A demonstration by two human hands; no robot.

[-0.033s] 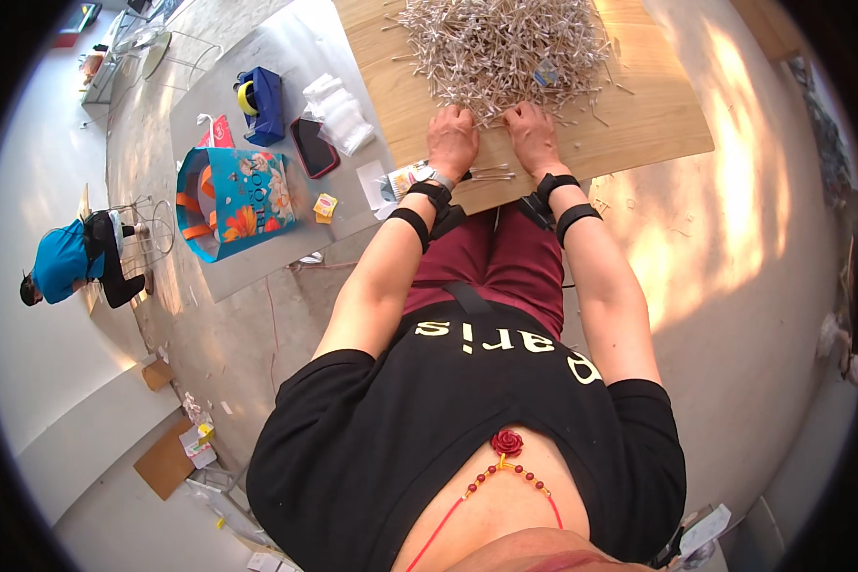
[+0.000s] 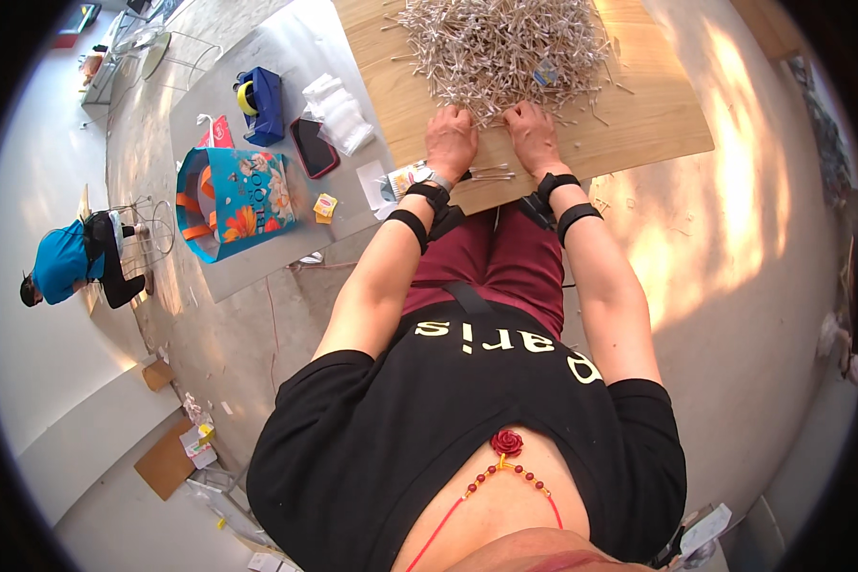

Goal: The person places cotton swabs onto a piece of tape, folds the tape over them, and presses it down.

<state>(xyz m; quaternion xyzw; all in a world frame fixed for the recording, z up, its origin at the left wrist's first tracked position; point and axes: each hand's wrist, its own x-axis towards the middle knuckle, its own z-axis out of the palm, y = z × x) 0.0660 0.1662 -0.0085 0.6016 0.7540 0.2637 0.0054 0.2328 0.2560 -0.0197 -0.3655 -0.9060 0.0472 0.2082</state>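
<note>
A large heap of cotton swabs [image 2: 505,48] covers the far part of the wooden tabletop [image 2: 648,114]. At the heap's near edge, my left hand [image 2: 451,138] rests with its fingers curled in. My right hand [image 2: 532,135] is beside it, a short gap to the right, also with bent fingers at the swabs. What either hand pinches, if anything, is too small and hidden to make out. A small blue-and-yellow packet [image 2: 546,72] lies on the heap. Several loose swabs [image 2: 492,173] lie between my wrists near the table's front edge.
Left of the wood is a grey table [image 2: 257,272]. It bears a blue tape dispenser [image 2: 265,107], a phone [image 2: 315,149], clear plastic bags [image 2: 338,114], a floral blue bag [image 2: 248,205] and a small yellow box [image 2: 325,207]. A person in blue [image 2: 62,259] bends over at far left.
</note>
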